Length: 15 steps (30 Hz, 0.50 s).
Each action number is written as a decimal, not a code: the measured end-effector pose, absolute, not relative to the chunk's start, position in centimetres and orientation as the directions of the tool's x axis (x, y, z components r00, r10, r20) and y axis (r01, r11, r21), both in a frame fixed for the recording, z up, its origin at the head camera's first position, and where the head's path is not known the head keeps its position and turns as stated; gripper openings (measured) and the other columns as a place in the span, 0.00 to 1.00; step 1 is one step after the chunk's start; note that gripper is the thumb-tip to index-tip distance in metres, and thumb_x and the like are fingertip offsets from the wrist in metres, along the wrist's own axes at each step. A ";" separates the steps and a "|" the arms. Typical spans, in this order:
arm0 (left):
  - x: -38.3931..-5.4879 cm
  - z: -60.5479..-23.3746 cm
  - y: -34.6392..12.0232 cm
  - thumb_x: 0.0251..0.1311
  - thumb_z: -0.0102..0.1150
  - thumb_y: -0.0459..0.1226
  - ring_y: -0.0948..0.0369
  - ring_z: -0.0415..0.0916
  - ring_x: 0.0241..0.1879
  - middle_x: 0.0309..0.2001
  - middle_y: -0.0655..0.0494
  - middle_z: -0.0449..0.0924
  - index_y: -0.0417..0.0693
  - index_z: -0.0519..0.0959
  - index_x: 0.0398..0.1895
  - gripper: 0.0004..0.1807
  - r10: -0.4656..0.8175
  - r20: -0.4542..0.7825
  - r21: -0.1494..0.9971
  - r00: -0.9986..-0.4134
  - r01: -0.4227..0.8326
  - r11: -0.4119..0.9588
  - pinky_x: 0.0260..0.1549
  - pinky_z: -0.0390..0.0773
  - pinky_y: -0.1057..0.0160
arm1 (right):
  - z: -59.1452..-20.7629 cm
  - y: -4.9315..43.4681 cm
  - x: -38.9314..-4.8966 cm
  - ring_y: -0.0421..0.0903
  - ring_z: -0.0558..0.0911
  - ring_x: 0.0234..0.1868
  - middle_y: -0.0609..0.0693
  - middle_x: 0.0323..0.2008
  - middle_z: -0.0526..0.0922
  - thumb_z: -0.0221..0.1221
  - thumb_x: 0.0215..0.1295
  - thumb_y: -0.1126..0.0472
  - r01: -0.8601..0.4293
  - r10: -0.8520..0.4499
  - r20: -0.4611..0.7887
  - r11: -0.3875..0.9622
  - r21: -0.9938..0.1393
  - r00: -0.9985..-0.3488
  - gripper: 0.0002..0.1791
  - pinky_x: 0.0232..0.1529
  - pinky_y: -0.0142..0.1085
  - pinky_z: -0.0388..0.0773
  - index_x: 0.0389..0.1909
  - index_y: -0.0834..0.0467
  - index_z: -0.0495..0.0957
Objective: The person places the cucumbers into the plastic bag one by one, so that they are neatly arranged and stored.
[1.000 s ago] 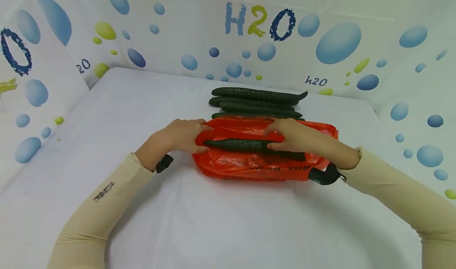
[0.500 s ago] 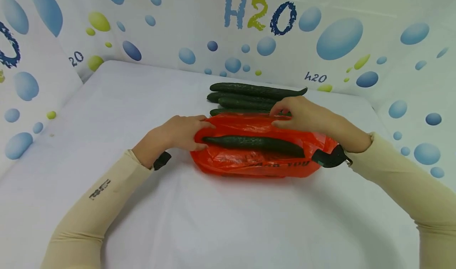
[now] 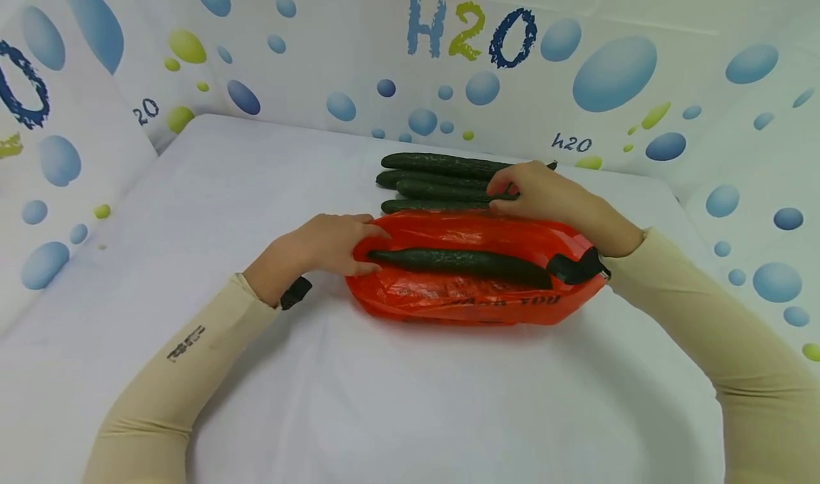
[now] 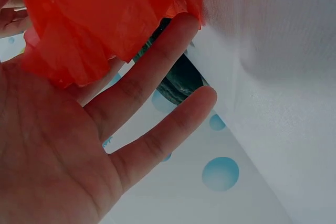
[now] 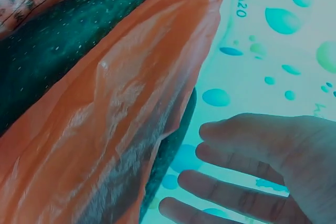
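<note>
A red plastic bag (image 3: 448, 231) with dark printing lies on the white table, its mouth spread wide. Inside it rests one long green cucumber (image 3: 461, 262). My left hand (image 3: 327, 245) is at the bag's left end, thumb and forefinger spread apart against the plastic. In the left wrist view, red plastic drapes over part of the left hand (image 4: 105, 119), and two fingers reach out straight. Behind the bag lie several more cucumbers (image 3: 435, 164) side by side. My right hand (image 3: 544, 192) hangs over their right part, fingers parted and bent; the right wrist view shows nothing between them.
A white cloth (image 3: 410, 398) covers the table. White curtains (image 3: 307, 50) with blue and green drops and H2O lettering stand behind and at both sides. A dark wrist mount (image 3: 576, 265) under the right wrist overlaps the bag's right end.
The right hand has left the cucumber in the bag and moved back, over the bag's far edge, to the cucumbers behind. The left hand stays at the bag's left end.
</note>
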State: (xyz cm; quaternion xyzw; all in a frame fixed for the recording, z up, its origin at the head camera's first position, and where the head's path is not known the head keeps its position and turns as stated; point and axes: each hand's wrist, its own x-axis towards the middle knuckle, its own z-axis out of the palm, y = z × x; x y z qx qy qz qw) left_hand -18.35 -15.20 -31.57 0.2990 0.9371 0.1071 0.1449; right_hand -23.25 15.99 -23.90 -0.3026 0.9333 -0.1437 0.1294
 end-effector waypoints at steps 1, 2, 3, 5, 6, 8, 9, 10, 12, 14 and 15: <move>-18.4 -31.5 -15.2 0.59 0.64 0.48 0.47 0.74 0.57 0.63 0.44 0.72 0.48 0.74 0.64 0.30 0.593 -0.205 0.288 -0.779 0.531 0.797 0.50 0.78 0.42 | -24.0 15.8 -23.4 0.58 0.79 0.48 0.62 0.49 0.82 0.59 0.66 0.66 -0.529 -0.605 -0.151 0.772 -0.352 -0.782 0.14 0.52 0.52 0.77 0.50 0.66 0.80; -18.4 -31.4 -15.2 0.59 0.64 0.48 0.47 0.75 0.57 0.62 0.45 0.72 0.48 0.74 0.64 0.30 0.594 -0.202 0.288 -0.779 0.532 0.796 0.50 0.78 0.42 | -24.0 15.7 -23.5 0.58 0.79 0.48 0.62 0.49 0.82 0.58 0.66 0.67 -0.526 -0.604 -0.152 0.771 -0.358 -0.782 0.14 0.52 0.51 0.77 0.50 0.66 0.80; -18.4 -31.4 -15.3 0.59 0.64 0.47 0.47 0.75 0.56 0.61 0.45 0.73 0.48 0.75 0.63 0.30 0.595 -0.200 0.290 -0.778 0.534 0.795 0.50 0.78 0.42 | -24.2 15.6 -23.7 0.58 0.79 0.48 0.62 0.50 0.82 0.58 0.66 0.67 -0.519 -0.602 -0.157 0.771 -0.369 -0.783 0.14 0.52 0.51 0.77 0.51 0.67 0.80; -18.4 -31.4 -15.3 0.59 0.65 0.47 0.48 0.75 0.55 0.60 0.46 0.74 0.47 0.75 0.63 0.29 0.598 -0.199 0.295 -0.776 0.535 0.792 0.49 0.79 0.43 | -24.5 15.4 -24.1 0.58 0.80 0.46 0.63 0.49 0.82 0.58 0.66 0.68 -0.514 -0.607 -0.158 0.762 -0.394 -0.779 0.14 0.50 0.51 0.78 0.51 0.68 0.79; -18.4 -31.4 -15.3 0.59 0.65 0.46 0.49 0.75 0.55 0.59 0.46 0.74 0.47 0.75 0.63 0.29 0.600 -0.200 0.299 -0.775 0.535 0.790 0.49 0.79 0.43 | -24.8 15.3 -24.3 0.58 0.81 0.45 0.63 0.49 0.82 0.58 0.66 0.68 -0.514 -0.609 -0.154 0.758 -0.401 -0.778 0.14 0.50 0.51 0.79 0.51 0.68 0.79; -18.4 -31.3 -15.3 0.59 0.65 0.46 0.49 0.75 0.55 0.59 0.46 0.74 0.47 0.75 0.63 0.29 0.602 -0.205 0.304 -0.772 0.534 0.789 0.49 0.79 0.44 | -25.3 15.1 -24.8 0.58 0.82 0.44 0.63 0.47 0.82 0.58 0.66 0.68 -0.511 -0.609 -0.148 0.754 -0.413 -0.779 0.14 0.49 0.50 0.79 0.50 0.69 0.79; -18.4 -31.3 -15.3 0.59 0.65 0.46 0.49 0.75 0.55 0.59 0.47 0.74 0.47 0.75 0.63 0.29 0.603 -0.208 0.307 -0.770 0.534 0.788 0.49 0.79 0.44 | -25.5 15.0 -25.0 0.57 0.82 0.43 0.63 0.47 0.83 0.57 0.66 0.68 -0.509 -0.608 -0.145 0.753 -0.417 -0.781 0.13 0.48 0.50 0.80 0.50 0.69 0.79; -18.4 -31.3 -15.3 0.59 0.65 0.46 0.49 0.75 0.55 0.59 0.47 0.74 0.47 0.75 0.63 0.29 0.603 -0.212 0.307 -0.769 0.534 0.788 0.49 0.79 0.44 | -25.8 14.9 -25.2 0.57 0.82 0.42 0.63 0.46 0.83 0.57 0.67 0.68 -0.509 -0.608 -0.140 0.751 -0.421 -0.781 0.13 0.48 0.50 0.80 0.50 0.69 0.80; -18.3 -31.2 -15.2 0.59 0.64 0.46 0.49 0.75 0.56 0.60 0.47 0.73 0.47 0.74 0.64 0.30 0.602 -0.219 0.304 -0.768 0.533 0.790 0.49 0.79 0.43 | -26.3 14.8 -25.6 0.57 0.82 0.43 0.63 0.46 0.83 0.58 0.67 0.69 -0.509 -0.606 -0.132 0.750 -0.423 -0.784 0.13 0.49 0.50 0.79 0.49 0.69 0.80; -18.3 -31.2 -15.2 0.59 0.64 0.46 0.48 0.74 0.57 0.61 0.46 0.73 0.48 0.74 0.64 0.30 0.605 -0.222 0.297 -0.765 0.537 0.789 0.49 0.78 0.43 | -26.8 14.8 -25.9 0.57 0.82 0.43 0.63 0.47 0.83 0.58 0.66 0.69 -0.509 -0.604 -0.127 0.751 -0.421 -0.786 0.13 0.50 0.50 0.79 0.49 0.69 0.80; -18.3 -31.2 -15.2 0.59 0.64 0.47 0.48 0.74 0.57 0.62 0.46 0.72 0.48 0.74 0.64 0.30 0.605 -0.224 0.294 -0.764 0.539 0.789 0.49 0.78 0.43 | -27.1 14.8 -26.0 0.57 0.82 0.43 0.63 0.46 0.83 0.58 0.66 0.69 -0.508 -0.602 -0.126 0.753 -0.418 -0.789 0.13 0.50 0.50 0.78 0.49 0.69 0.80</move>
